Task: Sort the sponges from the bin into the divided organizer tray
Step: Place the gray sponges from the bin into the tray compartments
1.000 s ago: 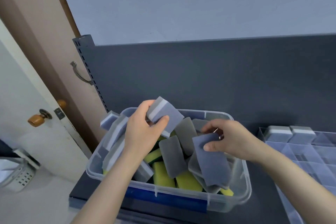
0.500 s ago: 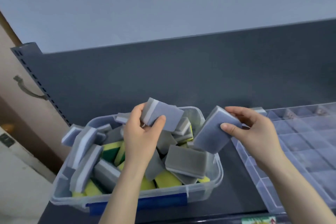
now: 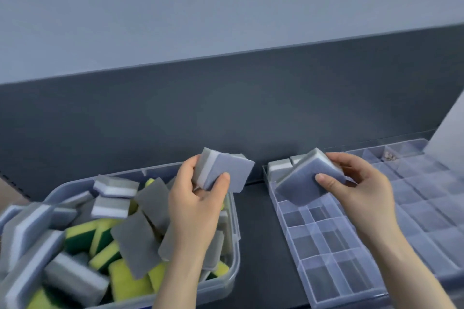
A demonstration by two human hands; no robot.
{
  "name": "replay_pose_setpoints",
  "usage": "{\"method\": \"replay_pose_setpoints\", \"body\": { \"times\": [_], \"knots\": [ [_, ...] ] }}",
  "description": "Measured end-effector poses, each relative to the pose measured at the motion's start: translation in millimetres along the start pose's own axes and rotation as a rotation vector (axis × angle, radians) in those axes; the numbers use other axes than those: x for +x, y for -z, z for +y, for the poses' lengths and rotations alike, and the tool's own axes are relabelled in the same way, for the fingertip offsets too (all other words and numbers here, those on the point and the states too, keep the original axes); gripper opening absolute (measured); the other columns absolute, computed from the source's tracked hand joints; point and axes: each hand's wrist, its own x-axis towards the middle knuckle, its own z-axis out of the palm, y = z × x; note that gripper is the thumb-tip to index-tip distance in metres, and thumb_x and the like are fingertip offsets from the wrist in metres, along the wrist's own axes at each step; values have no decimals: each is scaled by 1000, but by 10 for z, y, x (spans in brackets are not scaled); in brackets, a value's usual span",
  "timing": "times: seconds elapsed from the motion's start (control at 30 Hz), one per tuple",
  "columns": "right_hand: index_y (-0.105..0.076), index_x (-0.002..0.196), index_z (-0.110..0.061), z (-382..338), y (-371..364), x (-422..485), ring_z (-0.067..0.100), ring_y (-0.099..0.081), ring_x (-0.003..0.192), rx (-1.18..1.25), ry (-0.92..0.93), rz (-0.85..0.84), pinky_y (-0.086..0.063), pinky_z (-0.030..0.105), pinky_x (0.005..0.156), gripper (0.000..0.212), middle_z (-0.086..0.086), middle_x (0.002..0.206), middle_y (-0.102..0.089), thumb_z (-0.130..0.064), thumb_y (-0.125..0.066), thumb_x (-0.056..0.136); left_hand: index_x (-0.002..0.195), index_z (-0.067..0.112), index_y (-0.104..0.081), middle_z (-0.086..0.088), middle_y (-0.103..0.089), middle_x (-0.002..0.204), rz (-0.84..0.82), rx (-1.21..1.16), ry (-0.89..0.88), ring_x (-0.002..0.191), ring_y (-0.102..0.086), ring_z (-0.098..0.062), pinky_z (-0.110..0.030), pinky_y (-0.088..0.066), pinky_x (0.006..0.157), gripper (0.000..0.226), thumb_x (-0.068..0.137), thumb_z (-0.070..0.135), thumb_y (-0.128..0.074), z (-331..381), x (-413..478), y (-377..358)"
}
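My left hand [image 3: 198,206] grips a grey-and-white sponge [image 3: 226,172] above the right end of the clear bin [image 3: 233,256]. Several more sponges lie piled in the bin, grey-and-white ones [image 3: 114,187] and yellow-green ones [image 3: 125,281]. My right hand [image 3: 361,190] holds a second grey sponge [image 3: 303,178], tilted, over the far left corner of the clear divided organizer tray [image 3: 324,241]. Two grey-and-white sponges [image 3: 278,167] sit in the tray's far left compartments, partly hidden behind the held sponge.
Bin and tray stand on a dark shelf [image 3: 256,233] with a dark back panel [image 3: 226,108] right behind them. A narrow strip of shelf separates bin and tray. Small objects [image 3: 388,157] lie in a far compartment of the tray. A pale wall surface rises at the right edge.
My right hand has carried its grey sponge rightward from over the bin to above the tray's far left corner. My left hand still holds its sponge over the bin. The view has swung right.
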Motion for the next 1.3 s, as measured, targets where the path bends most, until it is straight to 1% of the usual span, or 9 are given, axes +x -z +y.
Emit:
{"method": "replay_pose_setpoints", "body": {
  "times": [0.13, 0.27, 0.43, 0.53, 0.67, 0.83, 0.97, 1.13, 1.3],
  "knots": [
    [-67, 93, -30, 201, 170, 220, 3, -64, 81, -3, 12, -22, -51, 14, 69, 32, -12, 90, -70, -8, -77, 72, 100, 33, -61, 18, -65, 83, 12, 40, -3, 70, -61, -1, -7, -42, 56, 31, 78, 15, -74, -22, -49, -350],
    [-66, 91, -33, 435, 342, 483, 2, -62, 80, -7, 13, -78, -49, 11, 66, 33, -18, 87, -68, -9, -77, 71, 99, 40, -58, 23, -63, 89, 34, 103, 40, 77, -61, 2, -6, -42, 58, 35, 76, 18, -74, -85, -113, -730],
    [-63, 90, -31, 735, 440, 731, 6, -63, 83, -44, 22, -152, -52, 21, 69, 35, -13, 89, -67, -9, -79, 69, 96, 54, -51, 30, -58, 93, -17, 251, 69, 86, -58, 4, -9, -45, 62, 43, 78, 22, -72, -232, -151, -1028],
    [-61, 87, -33, 870, 459, 826, 7, -63, 83, -59, 35, -203, -51, 22, 69, 37, -14, 88, -67, -6, -78, 69, 102, 46, -53, 31, -57, 95, -47, 298, 106, 88, -56, 6, -14, -44, 65, 41, 78, 19, -72, -347, -158, -1133],
    [-60, 87, -34, 998, 459, 916, 2, -61, 81, -73, 50, -250, -48, 12, 68, 41, -16, 87, -66, -3, -78, 68, 98, 47, -54, 33, -59, 95, -84, 314, 154, 88, -57, 7, -20, -46, 70, 43, 77, 15, -72, -434, -126, -1253],
    [-58, 84, -36, 1107, 415, 960, -4, -59, 80, -72, 47, -311, -44, 6, 68, 46, -24, 85, -64, 1, -78, 67, 97, 50, -53, 30, -60, 94, -172, 357, 187, 91, -56, 8, -18, -45, 71, 45, 78, 14, -72, -520, -106, -1373],
    [-56, 84, -36, 1201, 406, 937, 1, -59, 82, -104, 52, -365, -43, 7, 70, 47, -18, 86, -64, 2, -78, 67, 96, 52, -48, 31, -58, 95, -233, 436, 181, 93, -53, 11, -14, -46, 71, 45, 79, 19, -73, -581, -165, -1417],
    [-59, 91, -27, 1219, 396, 939, 1, -58, 83, -172, 78, -419, -41, 8, 72, 40, -15, 90, -65, -1, -79, 67, 105, 41, -48, 23, -58, 96, -273, 502, 164, 90, -55, 5, -9, -41, 68, 40, 81, 19, -71, -606, -146, -1418],
    [-59, 92, -29, 1159, 370, 991, -2, -55, 83, -207, 111, -399, -36, 0, 74, 42, -18, 92, -62, -1, -78, 67, 111, 31, -55, 18, -59, 101, -325, 537, 127, 91, -54, 4, -9, -40, 72, 36, 81, 17, -70, -598, -65, -1479]
  ]
}}
